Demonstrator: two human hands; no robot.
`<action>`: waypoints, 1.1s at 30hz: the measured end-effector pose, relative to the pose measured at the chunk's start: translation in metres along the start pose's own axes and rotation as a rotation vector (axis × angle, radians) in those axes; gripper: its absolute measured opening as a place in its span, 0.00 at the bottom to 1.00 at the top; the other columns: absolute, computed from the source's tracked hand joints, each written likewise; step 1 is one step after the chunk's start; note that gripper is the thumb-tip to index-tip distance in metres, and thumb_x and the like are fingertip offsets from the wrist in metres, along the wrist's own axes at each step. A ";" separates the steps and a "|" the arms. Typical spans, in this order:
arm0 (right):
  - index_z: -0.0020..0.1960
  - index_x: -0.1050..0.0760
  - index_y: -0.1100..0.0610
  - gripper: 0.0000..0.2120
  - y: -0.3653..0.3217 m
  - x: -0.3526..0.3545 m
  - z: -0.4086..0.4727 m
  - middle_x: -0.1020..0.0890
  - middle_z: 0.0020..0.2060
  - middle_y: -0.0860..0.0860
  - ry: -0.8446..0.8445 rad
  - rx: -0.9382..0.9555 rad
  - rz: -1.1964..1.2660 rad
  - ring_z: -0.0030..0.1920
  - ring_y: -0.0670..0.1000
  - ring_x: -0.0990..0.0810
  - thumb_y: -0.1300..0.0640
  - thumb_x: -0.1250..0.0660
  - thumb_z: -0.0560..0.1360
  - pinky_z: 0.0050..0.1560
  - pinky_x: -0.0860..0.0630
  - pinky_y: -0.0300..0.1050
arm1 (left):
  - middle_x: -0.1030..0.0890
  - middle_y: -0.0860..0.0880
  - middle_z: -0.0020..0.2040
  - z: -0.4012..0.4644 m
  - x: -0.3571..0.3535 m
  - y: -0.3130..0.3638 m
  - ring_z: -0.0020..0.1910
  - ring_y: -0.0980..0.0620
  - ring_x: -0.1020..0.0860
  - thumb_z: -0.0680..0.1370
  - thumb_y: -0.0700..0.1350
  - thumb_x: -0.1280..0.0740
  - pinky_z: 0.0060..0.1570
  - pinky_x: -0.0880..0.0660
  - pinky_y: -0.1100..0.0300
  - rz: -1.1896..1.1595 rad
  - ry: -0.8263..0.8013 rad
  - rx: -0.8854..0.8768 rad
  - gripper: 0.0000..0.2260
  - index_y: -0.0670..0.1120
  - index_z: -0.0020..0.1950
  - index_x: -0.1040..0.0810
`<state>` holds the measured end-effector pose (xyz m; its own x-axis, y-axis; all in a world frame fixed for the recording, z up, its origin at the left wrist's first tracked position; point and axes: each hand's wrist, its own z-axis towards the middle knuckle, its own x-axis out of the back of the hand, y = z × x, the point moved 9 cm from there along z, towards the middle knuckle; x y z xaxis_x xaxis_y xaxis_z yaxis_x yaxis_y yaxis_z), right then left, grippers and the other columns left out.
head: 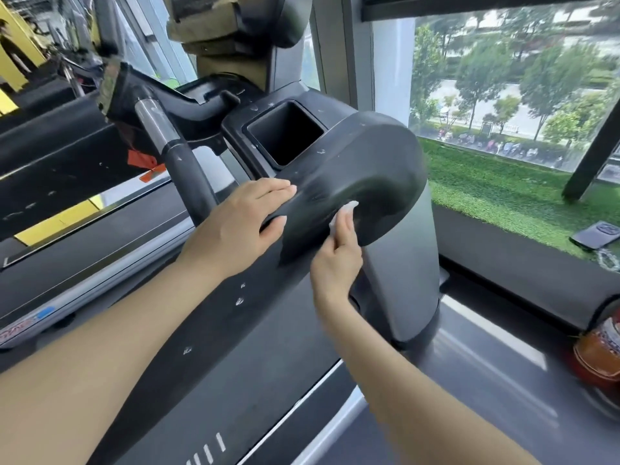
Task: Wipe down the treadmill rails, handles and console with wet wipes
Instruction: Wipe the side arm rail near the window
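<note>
- While the left hand [235, 226] grips the black rail [352, 182] — fingers over its top, thumb under its edge
- right hand [337, 260] — fingers together — presses a white wipe [347, 211] against the rail's right side.

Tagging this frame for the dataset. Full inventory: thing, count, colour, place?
treadmill rail cover: 1, black, centre, rounded end
cup pocket: 1, black, square recess at the top of the cover
handle bar: 1, silver and black, left of the pocket
upright post: 1, grey, under the rounded end
wet wipe: 1, white, pressed on the cover's side
phone: 1, dark, on the green turf by the window, right
bottle: 1, orange-red, right edge, blurred
left hand: grips the cover's edge
right hand: pinches the wipe
</note>
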<state>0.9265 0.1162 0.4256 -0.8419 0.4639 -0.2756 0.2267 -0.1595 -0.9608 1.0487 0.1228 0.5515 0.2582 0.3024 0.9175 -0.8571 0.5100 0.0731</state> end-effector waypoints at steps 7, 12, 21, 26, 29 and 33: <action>0.75 0.39 0.52 0.23 0.009 0.008 0.029 0.30 0.69 0.42 0.000 0.022 -0.079 0.65 0.35 0.33 0.65 0.48 0.81 0.63 0.44 0.20 | 0.28 0.56 0.67 -0.002 0.001 0.001 0.63 0.57 0.32 0.78 0.43 0.35 0.60 0.39 0.67 0.024 0.002 0.018 0.19 0.49 0.69 0.28; 0.76 0.43 0.48 0.25 0.021 0.012 0.041 0.27 0.66 0.44 0.051 -0.185 -0.084 0.56 0.37 0.30 0.63 0.51 0.82 0.60 0.39 0.22 | 0.28 0.55 0.67 -0.001 0.001 0.001 0.65 0.57 0.32 0.79 0.43 0.36 0.63 0.40 0.67 0.027 -0.007 0.011 0.19 0.48 0.70 0.28; 0.66 0.30 0.52 0.17 0.028 0.014 0.033 0.24 0.48 0.47 0.041 -0.167 -0.102 0.48 0.48 0.28 0.62 0.49 0.82 0.45 0.35 0.22 | 0.27 0.54 0.67 -0.002 0.002 0.002 0.65 0.57 0.33 0.79 0.43 0.35 0.64 0.40 0.65 0.050 -0.007 0.005 0.19 0.48 0.70 0.28; 0.73 0.35 0.48 0.22 0.032 0.013 0.027 0.23 0.49 0.48 0.063 -0.227 -0.125 0.47 0.48 0.29 0.62 0.49 0.82 0.43 0.36 0.24 | 0.27 0.54 0.67 -0.001 0.001 0.002 0.65 0.55 0.32 0.79 0.42 0.35 0.64 0.38 0.62 0.034 -0.004 -0.013 0.18 0.47 0.69 0.28; 0.74 0.38 0.46 0.23 0.031 -0.002 -0.035 0.25 0.66 0.46 -0.081 -0.192 -0.070 0.59 0.42 0.25 0.62 0.48 0.82 0.59 0.36 0.27 | 0.27 0.52 0.67 -0.001 0.001 0.003 0.65 0.54 0.32 0.78 0.41 0.35 0.64 0.38 0.61 0.028 0.006 -0.019 0.19 0.46 0.69 0.28; 0.69 0.30 0.48 0.18 0.030 -0.003 -0.039 0.26 0.62 0.38 -0.154 -0.142 -0.058 0.52 0.29 0.28 0.59 0.46 0.82 0.60 0.36 0.23 | 0.27 0.52 0.67 -0.001 0.001 0.002 0.65 0.51 0.31 0.78 0.41 0.35 0.64 0.36 0.59 0.011 0.008 -0.026 0.19 0.47 0.69 0.28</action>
<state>0.9552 0.1439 0.3962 -0.9180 0.3285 -0.2221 0.2329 -0.0067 -0.9725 1.0479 0.1250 0.5516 0.2524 0.3150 0.9149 -0.8482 0.5270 0.0525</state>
